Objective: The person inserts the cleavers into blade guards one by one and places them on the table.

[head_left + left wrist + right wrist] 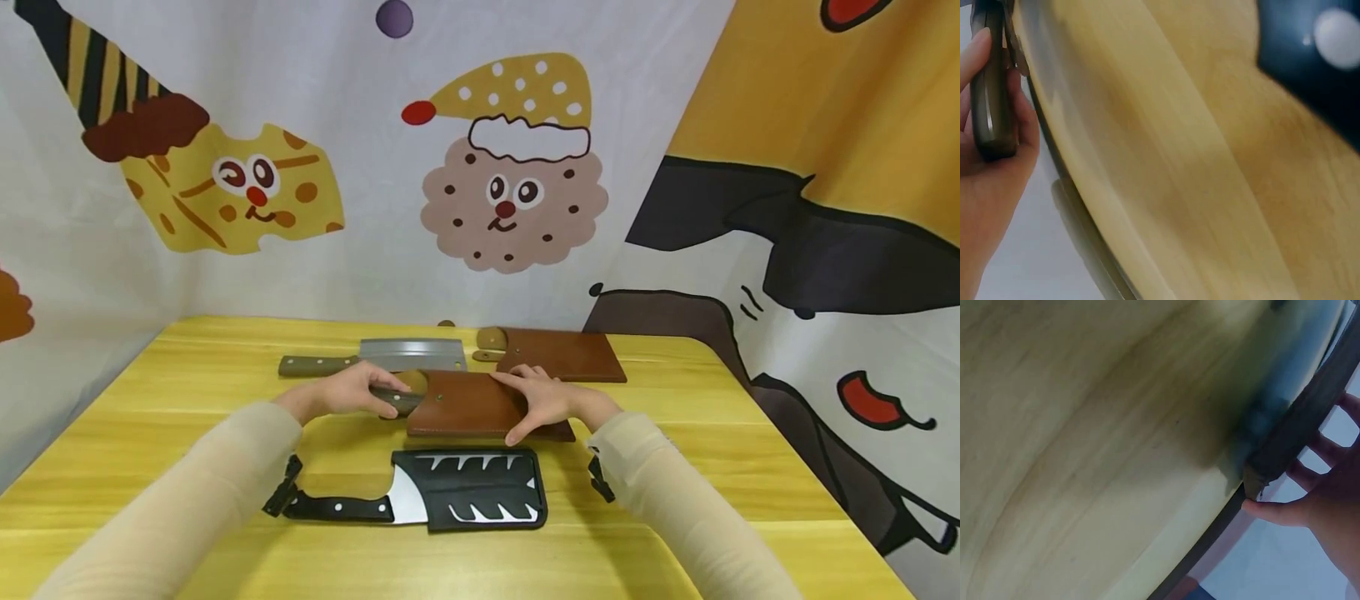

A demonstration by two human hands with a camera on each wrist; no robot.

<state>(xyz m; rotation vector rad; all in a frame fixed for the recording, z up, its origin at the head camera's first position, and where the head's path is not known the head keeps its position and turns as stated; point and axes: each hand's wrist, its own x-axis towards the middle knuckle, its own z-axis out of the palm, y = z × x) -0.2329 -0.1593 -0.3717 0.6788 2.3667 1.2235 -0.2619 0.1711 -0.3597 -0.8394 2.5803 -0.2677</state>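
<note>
The left hand [341,390] clamps its fingers on the dark olive-brown handle [405,403] of a knife in a brown leather-like sheath [465,406], which the right hand [546,398] touches with fingers spread apart, between a bare silver rectangular cleaver [412,354] and a black-handled, black-covered knife [480,492].

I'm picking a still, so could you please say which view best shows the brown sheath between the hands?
The head view, where the brown sheath shows its broad face, partly under the right hand. The right wrist view shows it dark and edge-on; the left wrist, nothing clear.
</note>
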